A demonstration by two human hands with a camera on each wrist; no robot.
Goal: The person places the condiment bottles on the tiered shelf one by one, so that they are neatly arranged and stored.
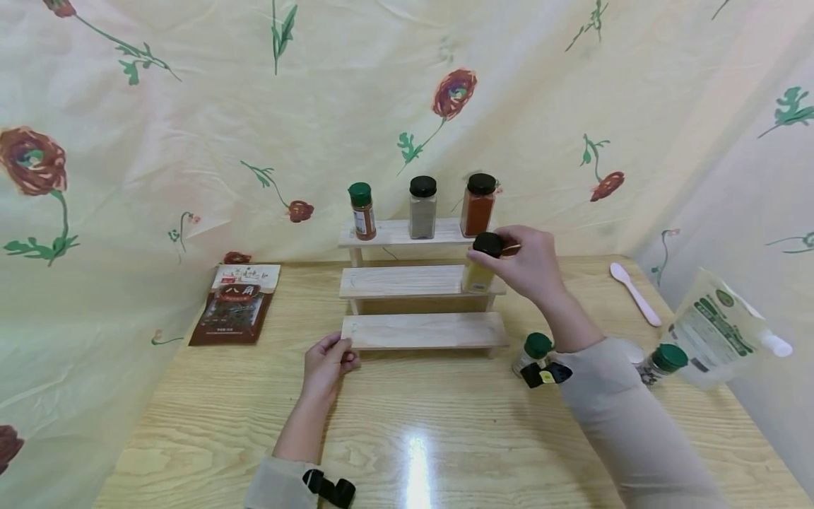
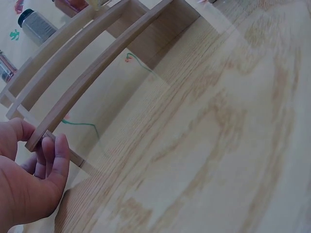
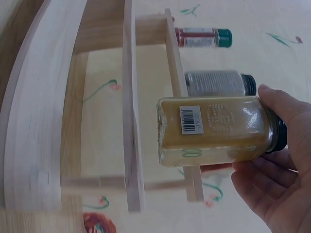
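Observation:
A three-tier wooden rack (image 1: pixel 422 331) stands against the back cloth. My left hand (image 1: pixel 327 367) pinches the left end of its lowest shelf, thumb on top and fingers beneath, as the left wrist view shows. My right hand (image 1: pixel 531 261) grips the black lid of a square spice jar (image 3: pixel 218 128) with yellow powder, upright at the right end of the middle shelf. On the top shelf stand a green-capped spice bottle (image 1: pixel 362 212), a black-lidded jar of grey powder (image 1: pixel 422 208) and a black-lidded jar of red powder (image 1: pixel 478 206).
A brown spice packet (image 1: pixel 234 305) lies left of the rack. Right of it are a green-capped bottle (image 1: pixel 537 346) near my right forearm, another green-capped bottle (image 1: pixel 664 362), a white spoon (image 1: pixel 636 295) and a spouted pouch (image 1: pixel 715 329) by the right wall.

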